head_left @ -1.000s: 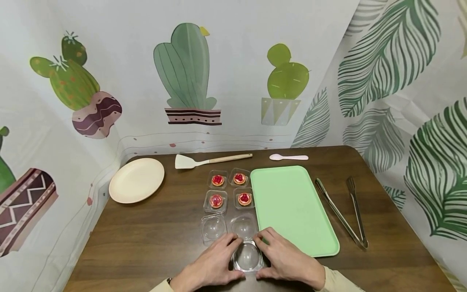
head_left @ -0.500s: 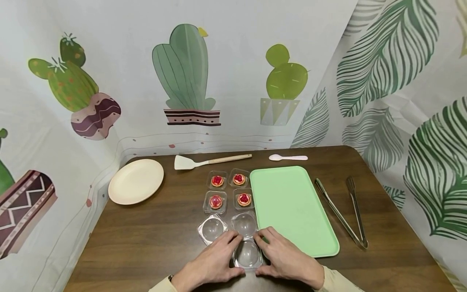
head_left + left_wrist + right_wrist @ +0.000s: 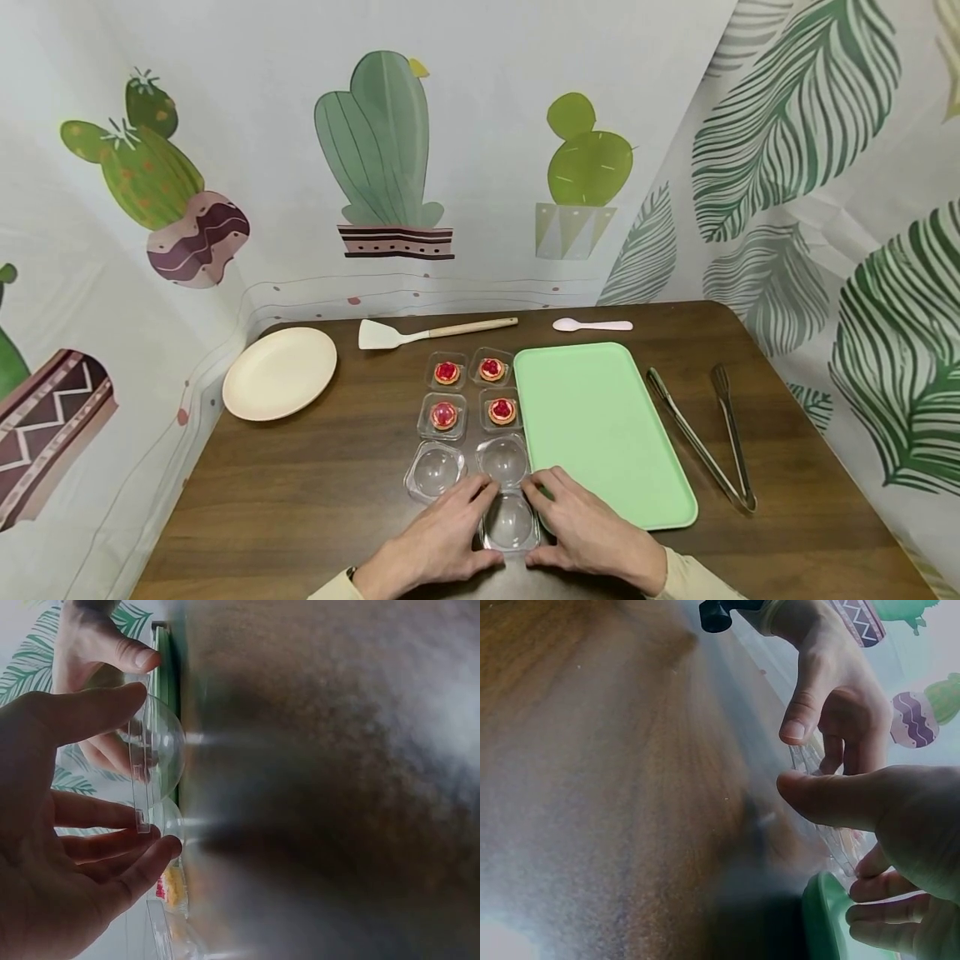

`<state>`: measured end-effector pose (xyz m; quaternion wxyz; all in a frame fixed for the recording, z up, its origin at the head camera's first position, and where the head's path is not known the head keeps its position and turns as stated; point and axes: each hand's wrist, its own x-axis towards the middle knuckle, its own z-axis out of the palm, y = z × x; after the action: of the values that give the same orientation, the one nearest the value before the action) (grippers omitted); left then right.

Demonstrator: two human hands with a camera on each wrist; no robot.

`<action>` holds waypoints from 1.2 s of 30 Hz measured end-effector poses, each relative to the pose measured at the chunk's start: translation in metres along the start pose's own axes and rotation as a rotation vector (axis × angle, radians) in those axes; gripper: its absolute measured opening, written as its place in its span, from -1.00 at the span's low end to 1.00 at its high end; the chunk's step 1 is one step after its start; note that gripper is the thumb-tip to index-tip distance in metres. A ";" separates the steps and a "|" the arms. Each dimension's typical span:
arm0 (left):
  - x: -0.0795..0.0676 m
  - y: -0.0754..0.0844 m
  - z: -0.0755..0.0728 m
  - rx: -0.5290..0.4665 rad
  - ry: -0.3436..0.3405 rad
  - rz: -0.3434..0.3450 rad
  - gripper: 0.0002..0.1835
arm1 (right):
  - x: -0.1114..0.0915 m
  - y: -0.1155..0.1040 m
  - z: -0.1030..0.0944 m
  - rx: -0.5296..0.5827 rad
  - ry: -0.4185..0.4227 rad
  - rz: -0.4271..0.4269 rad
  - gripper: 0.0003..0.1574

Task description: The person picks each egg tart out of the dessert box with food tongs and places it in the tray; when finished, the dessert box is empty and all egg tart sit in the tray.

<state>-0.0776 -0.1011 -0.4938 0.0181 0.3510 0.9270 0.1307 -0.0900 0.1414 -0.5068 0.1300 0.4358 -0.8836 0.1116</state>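
Near the table's front edge, my left hand (image 3: pixel 435 537) and right hand (image 3: pixel 592 533) hold a clear plastic dome lid (image 3: pixel 510 523) between them by its opposite sides. Thumbs sit at its near corners and the other fingers along its far side. In the left wrist view the lid's dome (image 3: pixel 171 746) bulges toward the table, its flat rim between the thumb and fingers. Two more clear dome lids lie just beyond, one on the left (image 3: pixel 434 472) and one on the right (image 3: pixel 503 461). Behind them, several red-topped tarts (image 3: pixel 443 415) sit in clear square containers.
A green tray (image 3: pixel 600 433) lies right of the lids, with metal tongs (image 3: pixel 738 492) beyond it. A cream plate (image 3: pixel 281 373) is at the back left. A white spatula (image 3: pixel 382 334) and a pink spoon (image 3: pixel 592 324) lie along the back edge.
The left dome lid has turned and shifted slightly left beside my left hand. The held lid and both hands stay almost in place.
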 end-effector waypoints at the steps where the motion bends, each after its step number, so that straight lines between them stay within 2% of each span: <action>1: 0.000 0.000 0.000 0.003 -0.001 -0.001 -0.07 | 0.000 0.000 0.000 0.002 0.003 0.000 0.09; 9: -0.002 0.002 -0.006 0.014 -0.018 -0.012 -0.04 | 0.001 0.000 -0.002 0.040 0.008 0.009 0.14; 14: -0.003 0.004 -0.015 0.006 -0.036 -0.027 -0.04 | 0.002 0.001 -0.009 0.070 -0.019 0.019 0.13; 17: -0.003 0.001 -0.021 -0.008 -0.024 -0.031 -0.07 | 0.005 0.003 -0.014 0.102 -0.023 0.032 0.09; 22: -0.002 -0.009 -0.030 -0.007 0.057 0.001 -0.09 | 0.016 0.008 -0.024 0.191 -0.003 0.051 -0.03; 25: 0.001 -0.018 -0.035 -0.016 0.105 0.011 -0.09 | 0.026 0.011 -0.031 0.235 -0.018 0.073 -0.12; 31: 0.005 -0.039 -0.047 -0.055 0.161 -0.006 -0.12 | 0.047 0.015 -0.039 0.327 -0.069 0.126 -0.26; 36: 0.008 -0.055 -0.054 -0.076 0.192 -0.031 -0.14 | 0.067 0.023 -0.037 0.365 -0.063 0.133 -0.34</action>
<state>-0.1258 -0.1475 -0.4553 -0.0558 0.3216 0.9241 0.1986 -0.1422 0.1170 -0.4521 0.0137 0.3958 -0.8793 0.2645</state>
